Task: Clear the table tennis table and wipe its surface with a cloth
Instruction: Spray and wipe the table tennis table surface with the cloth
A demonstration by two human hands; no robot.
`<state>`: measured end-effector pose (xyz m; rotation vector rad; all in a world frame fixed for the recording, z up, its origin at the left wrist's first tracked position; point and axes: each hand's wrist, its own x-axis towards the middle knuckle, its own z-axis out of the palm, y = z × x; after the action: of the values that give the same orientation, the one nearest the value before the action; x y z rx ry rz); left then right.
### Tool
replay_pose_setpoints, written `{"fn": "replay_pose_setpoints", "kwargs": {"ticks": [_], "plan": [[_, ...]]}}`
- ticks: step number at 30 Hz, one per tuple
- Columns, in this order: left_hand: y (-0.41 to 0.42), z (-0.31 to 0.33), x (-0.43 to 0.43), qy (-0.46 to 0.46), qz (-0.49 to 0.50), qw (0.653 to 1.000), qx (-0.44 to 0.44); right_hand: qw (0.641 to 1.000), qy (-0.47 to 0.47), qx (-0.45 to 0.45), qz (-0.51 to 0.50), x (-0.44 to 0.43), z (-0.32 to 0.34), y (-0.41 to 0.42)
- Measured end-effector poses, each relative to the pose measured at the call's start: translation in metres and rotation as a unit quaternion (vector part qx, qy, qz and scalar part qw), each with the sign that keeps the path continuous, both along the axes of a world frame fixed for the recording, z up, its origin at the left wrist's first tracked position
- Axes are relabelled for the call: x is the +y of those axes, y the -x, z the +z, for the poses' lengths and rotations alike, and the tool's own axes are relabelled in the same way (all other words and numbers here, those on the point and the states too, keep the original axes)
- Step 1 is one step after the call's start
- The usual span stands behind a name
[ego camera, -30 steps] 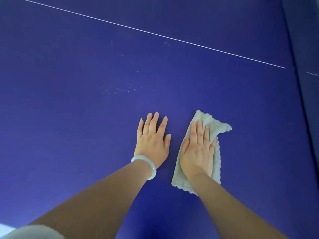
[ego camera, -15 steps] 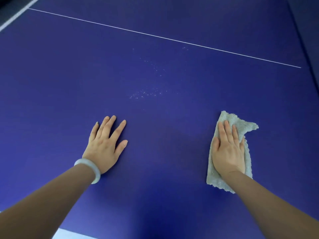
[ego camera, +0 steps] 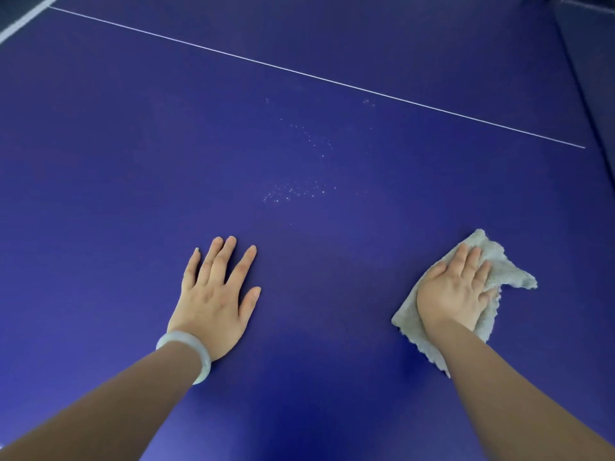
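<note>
The step in hand looked to be the wiping itself, and the dirt worth chasing was a loose scatter of pale white specks (ego camera: pixel 293 191) on the dark blue table tennis bench (ego camera: pixel 100 161). The right hand (ego camera: pixel 452 291) lay below and to the right of those specks, well apart from them. Its grip was slack, with the fingers fairly straight and the palm pressing down on a crumpled pale grey fluffy cloth (ego camera: pixel 511 276) rather than curling round it.

To do the pass well, I judged, the cloth would need to travel up and leftward to the specks under steady flat pressure. Overlapping strokes would gather the grit to one side instead of spreading it. One corner of the cloth stuck out bunched on the side away from the specks, and flattening it would likely give more contact.

The left hand (ego camera: pixel 213 301), with a pale jade-coloured bangle (ego camera: pixel 191 349) at its wrist, rested spread flat on the bare bench below and slightly left of the specks. It held nothing and seemed to serve as a brace.

The cloth looked soft and shaggy, ragged along its edge, and partly hidden under the hand and forearm. The bench surface was matt and plain. A thin white line (ego camera: pixel 319 79) ran beyond the specks, and a fainter trail of them reached toward it.
</note>
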<state>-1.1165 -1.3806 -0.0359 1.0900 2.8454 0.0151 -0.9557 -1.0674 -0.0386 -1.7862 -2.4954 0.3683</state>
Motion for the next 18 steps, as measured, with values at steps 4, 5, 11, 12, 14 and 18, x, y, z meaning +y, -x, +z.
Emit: {"fn": "replay_pose_setpoints", "kwargs": {"ticks": [4,5,11,12,14,18], "plan": [[0.002,0.001,0.000,-0.005,-0.005,1.000,-0.003,0.998,0.011,0.002,0.062,-0.003,0.004,0.070],[0.002,0.001,0.000,-0.007,-0.005,1.000,-0.004,0.994,0.015,-0.002,0.104,-0.010,0.006,0.085],[0.001,0.004,-0.001,-0.007,-0.001,1.000,-0.016,0.908,0.000,-0.023,0.419,-0.053,0.021,0.058],[0.002,0.003,-0.001,-0.007,-0.002,1.000,-0.017,0.920,0.001,-0.019,0.392,-0.039,0.023,0.052],[0.002,0.003,-0.001,-0.007,-0.003,1.000,-0.019,0.970,-0.012,-0.014,0.243,-0.002,0.021,0.054],[0.003,0.004,-0.001,-0.011,-0.003,1.000,-0.018,0.998,0.007,0.019,0.053,0.014,0.009,0.112]]}}
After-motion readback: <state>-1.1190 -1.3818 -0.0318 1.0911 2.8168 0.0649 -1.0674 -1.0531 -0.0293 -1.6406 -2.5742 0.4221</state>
